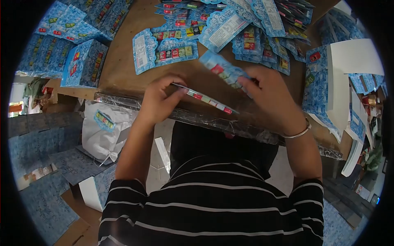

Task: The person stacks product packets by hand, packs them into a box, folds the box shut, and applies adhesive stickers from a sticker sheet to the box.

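In my left hand (162, 98) is a flat blister pack (205, 99), pinched at one end and seen nearly edge-on, with red and white pieces along it. My right hand (266, 88) grips another blue blister pack (223, 71) by its lower end; this pack is tilted and slightly blurred. Both packs are above the brown table (123, 78), near its front edge. Just beyond my hands lie loose blue packs (175, 52) with small coloured pieces, some face up and some showing a white label panel (225, 30).
A large heap of packs (266, 39) covers the back of the table. Blue printed boxes (84, 63) are stacked at the left. An open box with a white flap (355, 57) stands at the right. A white sack (104, 129) hangs below the left table edge.
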Demonstrator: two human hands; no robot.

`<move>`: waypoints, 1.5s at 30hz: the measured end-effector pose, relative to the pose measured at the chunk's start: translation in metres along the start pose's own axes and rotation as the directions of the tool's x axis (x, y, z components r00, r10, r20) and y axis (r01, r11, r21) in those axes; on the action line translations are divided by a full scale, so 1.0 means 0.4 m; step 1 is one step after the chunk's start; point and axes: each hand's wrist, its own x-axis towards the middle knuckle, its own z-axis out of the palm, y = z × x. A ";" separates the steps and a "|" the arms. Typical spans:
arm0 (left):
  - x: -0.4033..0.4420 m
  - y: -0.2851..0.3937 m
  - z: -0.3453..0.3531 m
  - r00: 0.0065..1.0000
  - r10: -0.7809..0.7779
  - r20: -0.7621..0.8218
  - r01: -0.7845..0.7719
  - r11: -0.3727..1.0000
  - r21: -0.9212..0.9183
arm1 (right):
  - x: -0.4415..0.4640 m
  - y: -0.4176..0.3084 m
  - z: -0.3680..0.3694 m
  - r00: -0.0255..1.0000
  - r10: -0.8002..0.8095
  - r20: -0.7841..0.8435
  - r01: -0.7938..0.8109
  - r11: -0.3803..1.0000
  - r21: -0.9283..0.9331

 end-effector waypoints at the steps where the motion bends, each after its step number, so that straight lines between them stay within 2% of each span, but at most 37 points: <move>1: 0.010 0.002 0.012 0.988 0.126 -0.092 -0.116 0.987 0.108 | 0.002 -0.019 0.019 0.994 -0.106 -0.008 0.107 0.990 0.097; 2: 0.016 0.008 0.030 0.987 0.128 -0.099 -0.117 0.987 0.109 | 0.006 -0.029 0.034 0.977 -0.211 -0.025 0.212 0.958 0.192; 3: 0.021 0.016 0.049 0.964 0.178 -0.196 -0.138 0.969 0.203 | 0.015 -0.027 0.046 0.976 -0.218 -0.025 0.219 0.957 0.188; 4: 0.024 0.020 0.055 0.929 0.235 -0.285 -0.147 0.943 0.298 | 0.026 -0.023 0.059 0.963 -0.260 0.066 0.232 0.932 0.278; 5: 0.020 0.025 0.045 0.927 0.237 -0.292 -0.148 0.943 0.297 | 0.037 -0.020 0.070 0.939 -0.306 0.155 0.233 0.901 0.365; 6: 0.014 0.035 0.030 0.990 0.101 -0.100 -0.083 0.981 0.176 | 0.061 -0.017 0.080 0.938 -0.308 0.157 0.236 0.902 0.361; 7: 0.012 0.038 0.019 0.994 -0.018 0.112 0.010 0.998 0.070 | 0.100 -0.015 0.088 0.954 -0.300 -0.006 0.293 0.928 0.229; 8: 0.011 0.032 0.015 0.994 -0.018 0.105 0.011 0.998 0.068 | 0.140 -0.018 0.093 0.937 -0.308 -0.167 0.325 0.941 0.089; 9: 0.011 0.022 0.012 0.985 -0.020 0.170 0.009 0.998 0.065 | 0.178 -0.034 0.100 0.935 -0.312 -0.167 0.330 0.940 0.089; 10: 0.012 0.013 0.009 0.971 -0.020 0.239 0.005 0.998 0.064 | 0.217 -0.056 0.110 0.955 -0.274 -0.113 0.249 0.949 -0.194; 11: 0.011 0.005 0.008 0.971 -0.017 0.238 0.001 0.998 0.069 | 0.248 -0.069 0.113 0.973 -0.219 -0.075 0.160 0.871 -0.465; 15: 0.011 0.004 0.003 0.978 -0.032 0.205 0.030 0.999 0.016 | 0.301 -0.043 0.157 0.941 -0.303 -0.149 0.192 0.843 -0.502; 17: 0.006 0.009 0.005 0.981 -0.036 0.189 0.035 0.999 0.007 | 0.235 -0.076 0.142 0.927 -0.244 -0.286 0.052 0.838 -0.544; 18: 0.006 0.011 0.006 0.984 -0.031 0.173 0.032 0.999 -0.001 | 0.214 -0.069 0.139 0.928 -0.242 -0.284 0.048 0.832 -0.552; 20: 0.005 0.003 0.009 0.987 -0.026 0.158 0.028 0.999 -0.015 | 0.162 -0.031 0.120 0.873 -0.236 -0.428 -0.061 0.816 -0.575; 21: 0.005 -0.009 0.009 0.988 -0.013 0.156 0.013 1.000 0.001 | 0.130 -0.014 0.098 0.873 -0.232 -0.430 -0.068 0.813 -0.578; 23: 0.012 -0.006 0.019 0.988 0.008 0.156 -0.010 1.000 0.012 | 0.066 0.008 0.036 0.898 -0.173 -0.404 0.074 0.965 -0.251; 24: 0.017 0.012 0.028 0.999 0.044 -0.016 -0.042 0.997 0.064 | 0.030 0.008 0.024 0.897 -0.170 -0.409 0.066 0.964 -0.256; 25: 0.023 0.025 0.035 0.978 0.087 -0.188 -0.065 0.991 0.119 | -0.007 0.007 0.014 0.909 -0.184 -0.375 0.134 0.979 -0.154; 26: 0.027 0.030 0.040 0.979 0.092 -0.183 -0.072 0.991 0.113 | -0.031 0.010 0.006 0.919 -0.200 -0.341 0.196 0.980 -0.046; 27: 0.031 0.033 0.044 0.969 0.107 -0.223 -0.085 0.991 0.106 | -0.043 0.026 0.009 0.918 -0.193 -0.347 0.186 0.981 -0.052; 28: 0.035 0.035 0.047 0.957 0.122 -0.262 -0.099 0.990 0.101 | -0.052 0.044 0.021 0.956 -0.281 -0.088 0.286 0.957 0.055; 29: 0.033 0.034 0.041 0.958 0.128 -0.255 -0.107 0.990 0.096 | -0.058 0.053 0.026 0.910 -0.379 0.167 0.348 0.919 0.186; 30: 0.027 0.029 0.027 0.997 0.057 -0.047 -0.053 0.996 0.077 | -0.054 0.060 0.016 0.913 -0.373 0.163 0.344 0.921 0.182; 31: 0.022 0.023 0.015 0.987 -0.018 0.162 0.006 0.997 0.074 | -0.029 0.058 -0.005 0.950 -0.236 0.202 0.197 0.961 0.197; 32: 0.021 0.013 0.010 0.986 -0.017 0.163 0.005 0.997 0.075 | 0.003 0.060 -0.019 0.965 -0.098 0.244 0.047 0.977 0.207; 33: 0.017 -0.002 0.010 0.982 -0.015 0.188 0.000 0.997 0.081 | 0.050 0.065 -0.018 0.978 -0.173 -0.115 0.168 0.984 -0.054; 34: 0.011 -0.013 0.012 0.977 -0.015 0.213 -0.004 0.996 0.089 | 0.102 0.070 -0.013 0.847 -0.316 -0.428 0.178 0.926 -0.332; 36: 0.007 -0.018 0.017 0.980 -0.024 0.198 0.012 0.998 0.064 | 0.193 0.091 -0.005 0.785 -0.166 -0.597 -0.246 0.802 -0.545; 37: 0.010 -0.017 0.019 0.983 -0.031 0.178 0.027 0.999 0.029 | 0.228 0.110 -0.010 0.782 -0.171 -0.599 -0.244 0.801 -0.547; 39: 0.008 -0.012 0.017 0.983 -0.028 0.182 0.020 0.999 0.045 | 0.267 0.139 -0.016 0.906 -0.165 -0.391 -0.121 0.783 -0.611; 40: 0.010 -0.010 0.015 0.981 -0.024 0.192 0.012 0.998 0.064 | 0.262 0.134 -0.029 0.906 -0.167 -0.389 -0.119 0.782 -0.612; 42: 0.012 -0.004 0.013 0.982 -0.021 0.190 0.009 0.998 0.063 | 0.248 0.119 -0.058 0.969 -0.225 -0.102 0.085 0.693 -0.716; 43: 0.013 -0.001 0.013 0.981 -0.012 0.195 -0.001 0.998 0.068 | 0.248 0.120 -0.060 0.969 -0.227 -0.094 0.093 0.693 -0.715; 45: 0.016 0.010 0.014 0.981 -0.026 0.192 0.010 0.997 0.080 | 0.255 0.125 -0.065 0.937 -0.282 -0.207 0.064 0.720 -0.691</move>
